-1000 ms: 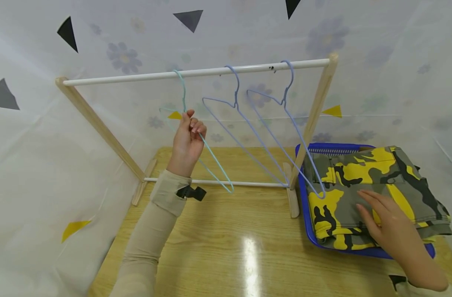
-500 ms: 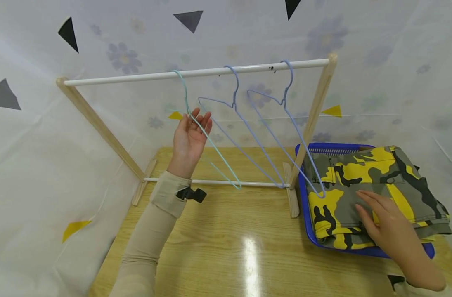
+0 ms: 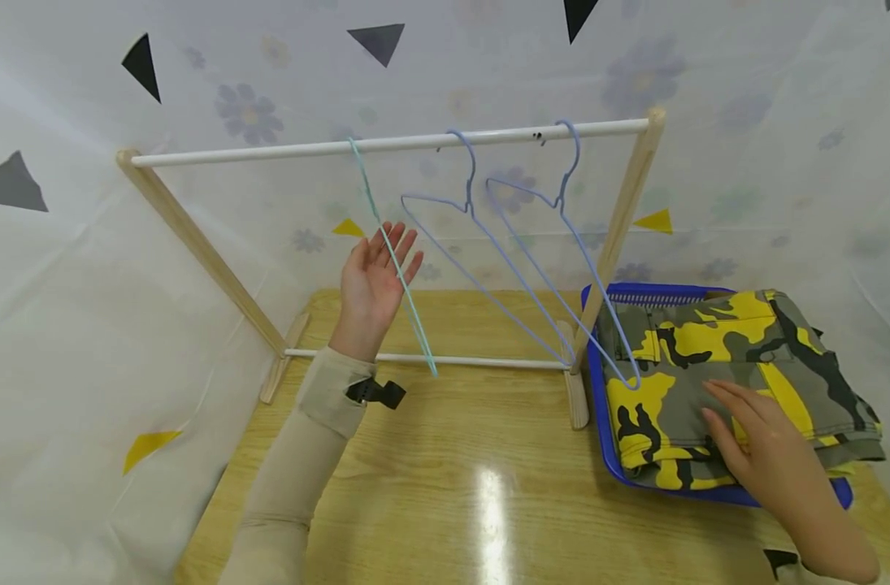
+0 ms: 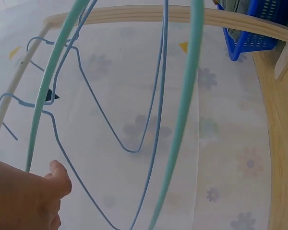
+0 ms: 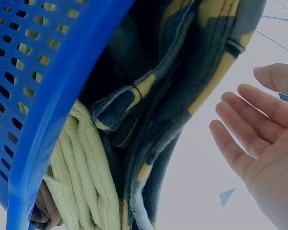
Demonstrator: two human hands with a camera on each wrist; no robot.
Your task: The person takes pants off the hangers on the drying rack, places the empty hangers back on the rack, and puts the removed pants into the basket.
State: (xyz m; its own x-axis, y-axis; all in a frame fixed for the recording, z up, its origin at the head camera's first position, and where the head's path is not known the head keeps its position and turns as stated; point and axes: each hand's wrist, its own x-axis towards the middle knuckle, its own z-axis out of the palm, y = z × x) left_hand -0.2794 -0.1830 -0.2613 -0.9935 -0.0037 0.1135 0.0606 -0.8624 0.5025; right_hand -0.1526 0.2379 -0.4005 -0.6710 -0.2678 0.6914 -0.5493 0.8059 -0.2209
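A teal wire hanger (image 3: 366, 185) hangs from the white rail, turned nearly edge-on. My left hand (image 3: 364, 296) is right at it, palm up with fingers spread, and the hanger's side crosses in front of the fingers. In the left wrist view the teal hanger (image 4: 185, 110) passes close to the camera, beside the left hand (image 4: 31, 196). My right hand (image 3: 770, 447) is over a folded yellow, grey and black camouflage garment (image 3: 715, 349) in a blue basket (image 3: 607, 431). In the right wrist view the right hand's (image 5: 264, 134) fingers are extended, holding nothing.
Two blue wire hangers, a middle one (image 3: 468, 203) and a right one (image 3: 559, 199), share the rail (image 3: 269, 152). Wooden posts (image 3: 196, 244) support it on the table (image 3: 415, 487). Pale yellow folded cloth (image 5: 84, 167) lies under the camouflage garment in the basket.
My left hand has released the teal hanger and its fingers have spread. The hanger has swung round until nearly edge-on. The right hand has stayed over the garment.
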